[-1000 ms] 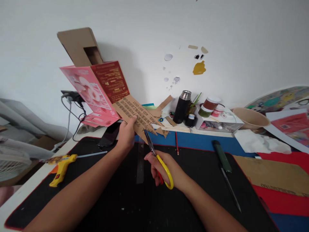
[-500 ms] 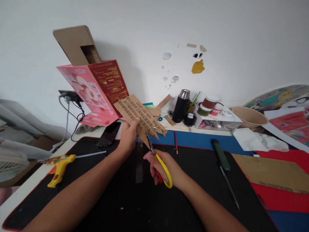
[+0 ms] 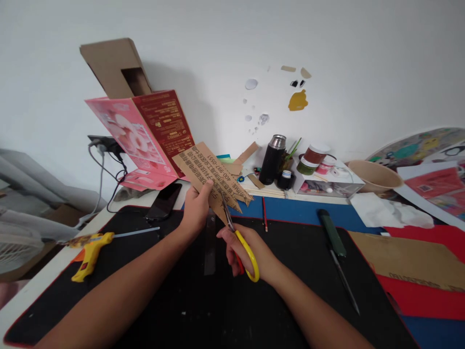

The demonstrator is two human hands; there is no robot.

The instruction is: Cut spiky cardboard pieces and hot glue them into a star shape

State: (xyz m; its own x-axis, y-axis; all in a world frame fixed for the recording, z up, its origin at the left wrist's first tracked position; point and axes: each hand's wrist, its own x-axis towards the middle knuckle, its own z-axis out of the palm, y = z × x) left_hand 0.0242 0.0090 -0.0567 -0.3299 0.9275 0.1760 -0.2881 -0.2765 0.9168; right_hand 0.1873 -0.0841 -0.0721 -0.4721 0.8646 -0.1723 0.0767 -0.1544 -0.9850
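Posture: left forearm [image 3: 134, 278] and right forearm [image 3: 312, 300] are slanting in from the lower corners, converging at centre.
Right hand [image 3: 259, 248]: grip is wrapping the handles of the scissors [image 3: 251, 253], blades pointing away; their spread cannot be told.
Ruler [image 3: 209, 247]: is lying on the black mat [image 3: 174, 291], below the work.
Glue gun [image 3: 91, 257]: is resting on its side at left, presumably parked outside the hands' space.
Left hand [image 3: 198, 207]: grip is closing on the cardboard piece [image 3: 207, 167], thumb uppermost, fingers hidden, apparently steadying it against the blades.
Cardboard piece: is hanging above the mat, print upward, pointed tips at its lower right, seemingly raised for blade clearance.
Pink box [image 3: 123, 126]: is standing behind, near the wall.
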